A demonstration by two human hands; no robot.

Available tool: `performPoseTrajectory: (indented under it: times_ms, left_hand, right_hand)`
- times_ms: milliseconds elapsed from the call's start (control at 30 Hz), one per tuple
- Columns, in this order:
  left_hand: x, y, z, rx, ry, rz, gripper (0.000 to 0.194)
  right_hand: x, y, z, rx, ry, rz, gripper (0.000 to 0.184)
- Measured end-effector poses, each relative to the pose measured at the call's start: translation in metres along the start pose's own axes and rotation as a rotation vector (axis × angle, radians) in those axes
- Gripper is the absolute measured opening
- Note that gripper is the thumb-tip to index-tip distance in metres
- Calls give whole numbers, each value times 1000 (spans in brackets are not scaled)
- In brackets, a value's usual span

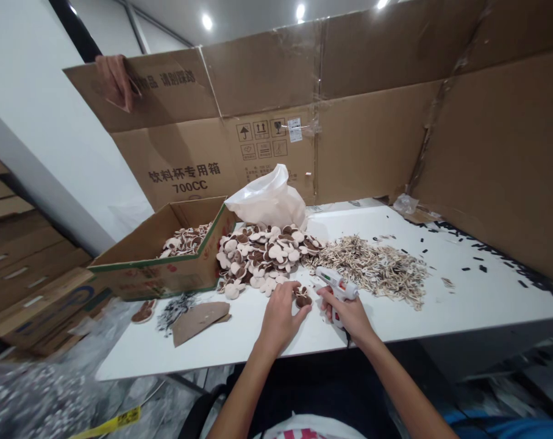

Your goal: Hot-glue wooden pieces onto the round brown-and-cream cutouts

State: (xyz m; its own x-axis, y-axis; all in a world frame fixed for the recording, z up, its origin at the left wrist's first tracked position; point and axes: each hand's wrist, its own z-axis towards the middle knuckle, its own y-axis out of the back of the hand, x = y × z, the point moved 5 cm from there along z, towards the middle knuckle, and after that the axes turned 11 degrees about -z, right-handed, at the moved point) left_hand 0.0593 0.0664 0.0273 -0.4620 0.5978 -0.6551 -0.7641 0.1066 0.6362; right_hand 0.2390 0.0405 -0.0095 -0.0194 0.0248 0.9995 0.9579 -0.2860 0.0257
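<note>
From my remote seat, I have the left hand pinching a brown piece at the bench, cream cord already on it, right hand fingers curled round a glue gun, and a large heap of pieces seemingly left.

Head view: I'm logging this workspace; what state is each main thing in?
Cardboard box: open-topped, partly filled
White plastic bag: crumpled
Pale and brown cutouts: loosely heaped
Beige stick-like pieces: loosely heaped
Glue gun: in right hand
Brown piece: in left hand
Cardboard scrap: lying flat
Reddish cloth: draped
</note>
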Motion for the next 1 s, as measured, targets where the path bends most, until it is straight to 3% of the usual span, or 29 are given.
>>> performPoseTrajectory:
  times_ms: [200,400,700,833,1000]
  left_hand:
    - [-2,2,-1,-15,0,12,33]
    - [-3,3,-3,-19,26,-11,38]
    - [-15,6,-4,7,-106,-200,44]
    - [-20,8,-4,-32,-231,-227,34]
    - [-26,10,-4,-66,-292,-214,24]
  right_hand:
    - [-2,0,1,3,18,13,40]
    - [-1,-1,0,5,17,17,40]
    - [2,-1,-2,14,35,3,42]
    - [6,-3,-4,122,63,14,42]
    - [3,-7,-6,244,35,60,38]
